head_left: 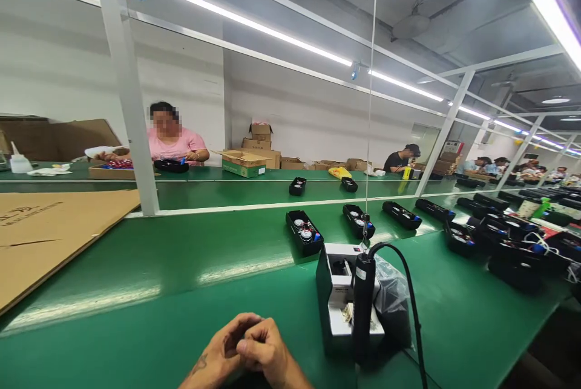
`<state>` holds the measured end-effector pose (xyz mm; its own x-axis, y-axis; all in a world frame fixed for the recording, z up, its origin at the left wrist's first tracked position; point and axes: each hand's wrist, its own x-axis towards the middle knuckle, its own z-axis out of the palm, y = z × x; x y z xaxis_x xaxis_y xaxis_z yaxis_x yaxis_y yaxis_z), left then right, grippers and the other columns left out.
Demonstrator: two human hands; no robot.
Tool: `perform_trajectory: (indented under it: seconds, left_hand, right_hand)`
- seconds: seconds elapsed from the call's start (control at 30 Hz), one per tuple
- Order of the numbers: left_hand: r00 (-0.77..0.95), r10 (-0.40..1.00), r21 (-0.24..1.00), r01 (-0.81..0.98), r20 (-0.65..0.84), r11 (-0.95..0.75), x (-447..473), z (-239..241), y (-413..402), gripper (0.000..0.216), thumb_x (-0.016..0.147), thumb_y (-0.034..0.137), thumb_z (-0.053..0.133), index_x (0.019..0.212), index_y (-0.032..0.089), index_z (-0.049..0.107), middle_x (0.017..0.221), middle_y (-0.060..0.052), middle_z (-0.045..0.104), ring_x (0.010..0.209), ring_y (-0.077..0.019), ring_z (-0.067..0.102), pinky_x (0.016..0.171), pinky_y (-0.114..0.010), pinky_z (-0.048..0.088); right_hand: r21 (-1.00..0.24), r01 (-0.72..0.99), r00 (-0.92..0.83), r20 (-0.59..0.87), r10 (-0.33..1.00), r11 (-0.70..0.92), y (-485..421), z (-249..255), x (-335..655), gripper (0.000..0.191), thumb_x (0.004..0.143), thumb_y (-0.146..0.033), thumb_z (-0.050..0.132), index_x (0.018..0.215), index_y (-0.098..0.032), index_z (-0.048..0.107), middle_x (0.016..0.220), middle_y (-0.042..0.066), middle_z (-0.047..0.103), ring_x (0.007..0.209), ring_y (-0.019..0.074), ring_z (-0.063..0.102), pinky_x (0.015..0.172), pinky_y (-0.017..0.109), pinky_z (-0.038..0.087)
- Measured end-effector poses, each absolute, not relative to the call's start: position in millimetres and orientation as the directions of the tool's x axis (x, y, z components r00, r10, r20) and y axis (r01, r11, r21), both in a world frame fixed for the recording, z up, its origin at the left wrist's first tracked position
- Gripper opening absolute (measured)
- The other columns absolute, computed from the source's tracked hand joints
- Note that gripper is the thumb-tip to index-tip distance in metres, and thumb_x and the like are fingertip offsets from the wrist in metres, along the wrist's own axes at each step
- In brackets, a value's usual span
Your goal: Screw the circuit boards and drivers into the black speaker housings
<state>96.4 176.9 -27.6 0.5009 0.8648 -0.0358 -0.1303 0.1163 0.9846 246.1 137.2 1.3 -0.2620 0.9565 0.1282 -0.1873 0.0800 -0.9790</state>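
Note:
My left hand and my right hand are together above the green bench at the bottom of the view. The left is cupped with its fingers curled, and the right is closed against it. Whatever may lie between them is hidden. To their right stands a black and white screw feeder with small brass-coloured screws in its front tray. A black electric screwdriver hangs upright on a line in front of it, its cable looping to the right. Neither hand touches the screwdriver.
Behind the feeder, black housings with round parts and wires sit along the green belt. More housings pile up at right. A clear plastic bag adjoins the feeder. Cardboard lies left. A person works opposite.

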Motion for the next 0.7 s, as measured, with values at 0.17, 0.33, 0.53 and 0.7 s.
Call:
perform_trajectory:
  seconds: [0.17, 0.33, 0.53, 0.7]
  left_hand:
    - [0.521, 0.853, 0.976, -0.191, 0.007, 0.108, 95.8, -29.3, 180.4, 0.082, 0.040, 0.060, 0.108, 0.105, 0.026, 0.070, 0.086, -0.002, 0.070, 0.082, -0.0291, 0.071, 0.079, -0.043, 0.062]
    - [0.499, 0.867, 0.979, -0.180, 0.009, 0.093, 94.4, -35.9, 176.9, 0.069, 0.055, 0.066, 0.102, 0.100, 0.024, 0.070, 0.079, 0.000, 0.068, 0.077, -0.0246, 0.069, 0.078, -0.040, 0.062]
    - [0.442, 0.897, 0.989, -0.132, -0.003, 0.068, 98.4, -45.5, 182.3, 0.084, 0.038, 0.057, 0.106, 0.109, 0.025, 0.074, 0.104, -0.010, 0.080, 0.100, -0.0363, 0.075, 0.096, -0.047, 0.061]
    - [0.496, 0.867, 0.996, -0.049, -0.039, 0.073, 97.1, -47.9, 189.2, 0.057, 0.043, 0.037, 0.097, 0.093, 0.025, 0.073, 0.086, -0.003, 0.077, 0.086, -0.0309, 0.073, 0.084, -0.040, 0.059]
  right_hand:
    - [-0.982, -0.166, -0.268, 0.130, 0.955, 0.087, 136.7, 1.2, 246.7, 0.058, 0.073, -0.057, 0.077, 0.042, -0.023, 0.041, 0.039, -0.007, 0.034, 0.044, 0.0064, 0.026, 0.051, 0.030, 0.018]
    - [-0.979, -0.183, -0.266, 0.137, 0.954, 0.090, 139.1, 1.2, 248.6, 0.060, 0.072, -0.066, 0.076, 0.045, -0.023, 0.044, 0.043, -0.007, 0.035, 0.045, 0.0074, 0.027, 0.050, 0.029, 0.020]
    - [-0.981, -0.145, -0.265, 0.164, 0.950, 0.129, 140.9, -7.4, 247.0, 0.063, 0.072, -0.064, 0.078, 0.046, -0.023, 0.038, 0.044, -0.007, 0.033, 0.048, 0.0074, 0.025, 0.052, 0.030, 0.018]
    - [-0.984, -0.076, -0.274, 0.173, 0.946, 0.158, 140.8, -11.4, 245.1, 0.056, 0.072, -0.052, 0.082, 0.046, -0.021, 0.044, 0.045, -0.008, 0.030, 0.051, 0.0071, 0.025, 0.056, 0.033, 0.015]
